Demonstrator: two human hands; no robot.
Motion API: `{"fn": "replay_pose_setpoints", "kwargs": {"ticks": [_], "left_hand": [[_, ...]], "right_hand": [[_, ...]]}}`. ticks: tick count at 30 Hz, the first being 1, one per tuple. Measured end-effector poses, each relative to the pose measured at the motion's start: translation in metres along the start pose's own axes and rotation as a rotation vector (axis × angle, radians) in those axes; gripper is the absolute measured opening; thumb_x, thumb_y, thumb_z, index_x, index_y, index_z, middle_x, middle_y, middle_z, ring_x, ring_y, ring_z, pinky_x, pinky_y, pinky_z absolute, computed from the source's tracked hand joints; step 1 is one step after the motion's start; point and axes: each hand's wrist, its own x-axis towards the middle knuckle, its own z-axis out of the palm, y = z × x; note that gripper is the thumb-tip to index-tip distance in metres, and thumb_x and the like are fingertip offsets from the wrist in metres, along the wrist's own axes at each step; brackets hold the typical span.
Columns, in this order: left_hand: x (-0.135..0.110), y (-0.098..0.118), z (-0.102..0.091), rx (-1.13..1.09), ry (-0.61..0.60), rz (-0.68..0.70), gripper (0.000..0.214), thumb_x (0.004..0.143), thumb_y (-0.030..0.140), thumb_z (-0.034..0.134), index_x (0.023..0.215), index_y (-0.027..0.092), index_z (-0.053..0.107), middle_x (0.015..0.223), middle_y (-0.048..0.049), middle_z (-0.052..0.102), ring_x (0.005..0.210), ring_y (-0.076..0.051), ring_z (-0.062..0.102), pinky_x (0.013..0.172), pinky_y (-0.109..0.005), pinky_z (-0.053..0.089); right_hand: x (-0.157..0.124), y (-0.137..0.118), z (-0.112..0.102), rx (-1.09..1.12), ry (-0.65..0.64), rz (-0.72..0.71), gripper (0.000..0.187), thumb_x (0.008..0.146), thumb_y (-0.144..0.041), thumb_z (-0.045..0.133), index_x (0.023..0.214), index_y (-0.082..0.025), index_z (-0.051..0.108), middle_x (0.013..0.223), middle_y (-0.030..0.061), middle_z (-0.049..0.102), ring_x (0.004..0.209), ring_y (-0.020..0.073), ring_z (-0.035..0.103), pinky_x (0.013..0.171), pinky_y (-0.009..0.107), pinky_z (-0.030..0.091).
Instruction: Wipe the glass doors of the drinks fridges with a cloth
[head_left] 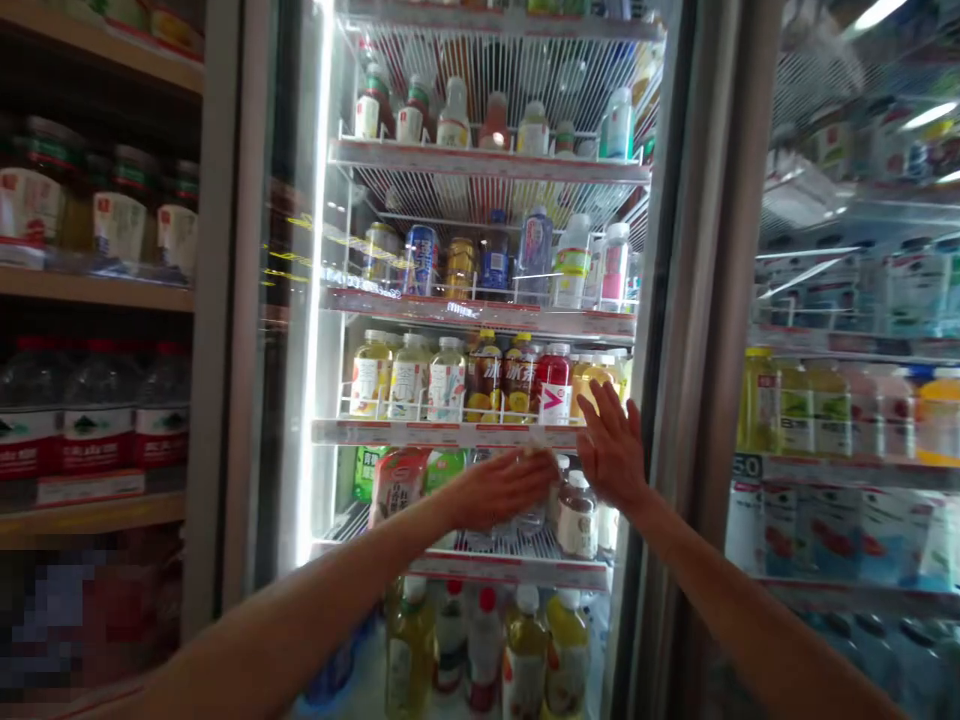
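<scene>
My left hand (514,490) reaches up from the lower left, its fingers stretched out and slightly blurred. It is in front of the shelf with pouches and bottles; a small pale patch shows by its fingers, too blurred to name. My right hand (613,445) is raised just to the right, fingers apart and nothing in it. Both hands are in front of a lit drinks fridge with a glass door, whose right frame (679,330) stands beside my right wrist. Nearest the hands are a red-purple bottle (553,385) and a white-labelled bottle (577,515). Whether either hand touches the glass, I cannot tell.
Wooden shelving (97,285) with jars and large red-labelled bottles (97,400) stands on the left. To the right, another glass-fronted cooler holds yellow bottles (759,400) and cartons (825,530). Reflections cross the glass. Tall bottles (411,640) stand at the fridge's bottom.
</scene>
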Motion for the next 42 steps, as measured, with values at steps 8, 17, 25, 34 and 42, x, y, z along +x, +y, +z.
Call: {"fn": "replay_pose_setpoints", "kwargs": {"ticks": [8, 17, 25, 34, 42], "left_hand": [[-0.041, 0.002, -0.005, 0.032, 0.017, -0.122, 0.044, 0.088, 0.026, 0.045, 0.131, 0.017, 0.045, 0.143, -0.0054, 0.04, 0.137, -0.02, 0.025, 0.112, -0.038, 0.025], [-0.068, -0.021, -0.012, 0.175, 0.132, -0.562, 0.042, 0.087, 0.024, 0.047, 0.129, 0.017, 0.047, 0.141, -0.0096, 0.042, 0.139, -0.025, 0.019, 0.109, -0.044, 0.028], [-0.084, 0.009, -0.009, 0.051, -0.05, -0.179, 0.04, 0.089, 0.024, 0.043, 0.129, 0.024, 0.046, 0.143, -0.0008, 0.04, 0.137, -0.018, 0.026, 0.113, -0.038, 0.024], [-0.1, 0.019, -0.005, 0.098, 0.005, -0.378, 0.042, 0.086, 0.025, 0.049, 0.128, 0.023, 0.047, 0.142, -0.0048, 0.041, 0.138, -0.021, 0.022, 0.111, -0.041, 0.027], [-0.148, -0.02, -0.021, 0.221, 0.343, -1.003, 0.044, 0.088, 0.019, 0.042, 0.132, 0.013, 0.038, 0.146, -0.0156, 0.031, 0.139, -0.026, 0.017, 0.109, -0.05, 0.028]], "right_hand": [[0.005, -0.03, 0.008, 0.084, -0.037, -0.056, 0.063, 0.089, -0.025, 0.038, 0.146, -0.027, 0.01, 0.151, 0.004, 0.021, 0.14, 0.0224, 0.017, 0.113, 0.049, 0.017], [0.016, -0.061, 0.018, 0.117, -0.021, -0.104, 0.065, 0.089, -0.025, 0.038, 0.146, -0.027, 0.006, 0.151, 0.005, 0.023, 0.139, 0.0218, 0.018, 0.112, 0.049, 0.019], [0.01, -0.08, 0.026, 0.149, -0.061, -0.167, 0.063, 0.088, -0.025, 0.04, 0.145, -0.023, 0.014, 0.148, 0.0072, 0.029, 0.139, 0.0225, 0.02, 0.113, 0.049, 0.018], [0.001, -0.09, 0.032, 0.162, -0.101, -0.155, 0.06, 0.089, -0.025, 0.04, 0.144, -0.025, 0.017, 0.147, 0.0062, 0.032, 0.139, 0.0208, 0.019, 0.113, 0.049, 0.017], [0.006, -0.093, 0.029, 0.176, -0.1, -0.138, 0.061, 0.089, -0.025, 0.039, 0.145, -0.026, 0.013, 0.148, 0.0052, 0.029, 0.139, 0.0216, 0.02, 0.113, 0.049, 0.017]]}}
